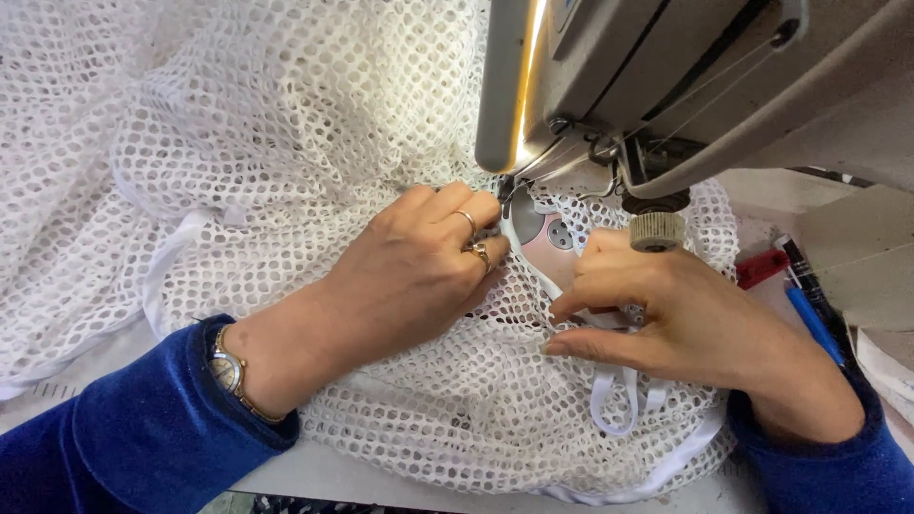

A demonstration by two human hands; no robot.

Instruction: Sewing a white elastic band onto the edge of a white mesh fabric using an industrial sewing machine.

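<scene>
White mesh fabric: open round-hole net, soft, crumpled, spread across the table from 6 to 11 o'clock, edged with smooth white tape. Left hand lies flat, fingers pressing the mesh. Right hand pinches a fold. Grey metal sewing machine at 1 o'clock, over the mesh.

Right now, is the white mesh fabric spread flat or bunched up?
Bunched: the mesh fabric lies in folds, flattened only under the left hand and right hand.
</scene>
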